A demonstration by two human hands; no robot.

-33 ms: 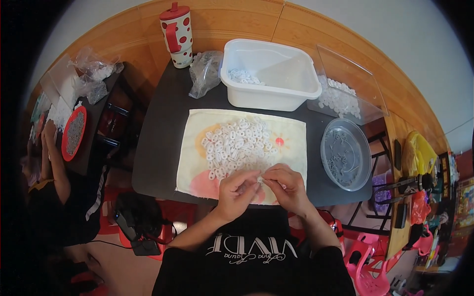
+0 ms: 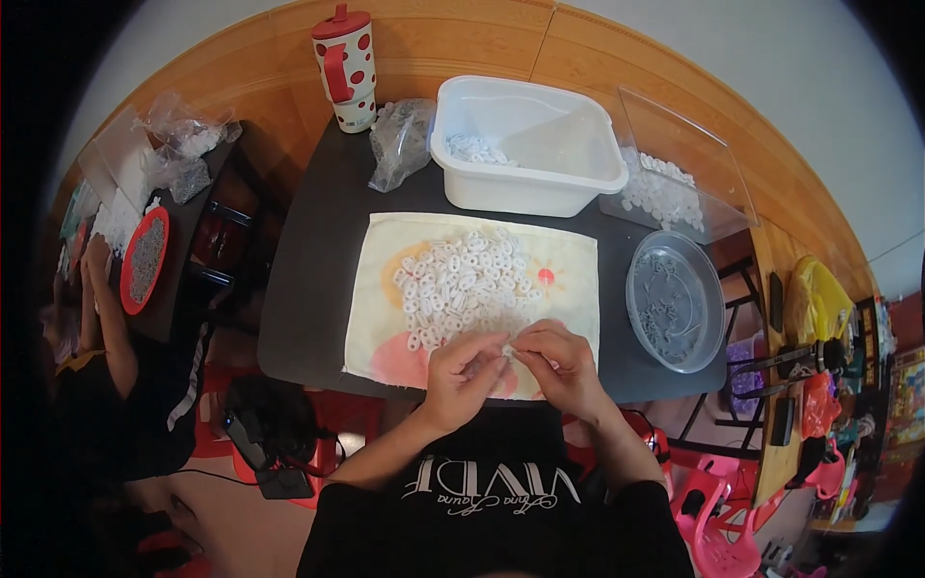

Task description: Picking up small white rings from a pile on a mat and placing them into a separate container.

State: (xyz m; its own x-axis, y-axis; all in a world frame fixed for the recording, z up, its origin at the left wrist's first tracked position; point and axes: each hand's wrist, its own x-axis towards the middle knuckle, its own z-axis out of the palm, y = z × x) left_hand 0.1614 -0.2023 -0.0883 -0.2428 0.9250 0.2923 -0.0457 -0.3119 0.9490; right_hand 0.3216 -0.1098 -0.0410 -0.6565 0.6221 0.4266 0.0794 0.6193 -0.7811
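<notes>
A small white piece [image 2: 508,352] was located between my fingertips, above the near part of the cloth [image 2: 575,318]. My left hand [image 2: 462,378] was closed to a pinch on it; my right hand [image 2: 562,361] was pinched on it from the other side. Fingers covered most of the piece. Just beyond my hands, a pile of white pieces [image 2: 467,279] lay on the cloth, which covered part of the dark surface [image 2: 310,279]. A white tub [image 2: 525,185] stood behind the cloth; a round clear tray [image 2: 632,306] with small grey parts [image 2: 660,316] sat to the right.
</notes>
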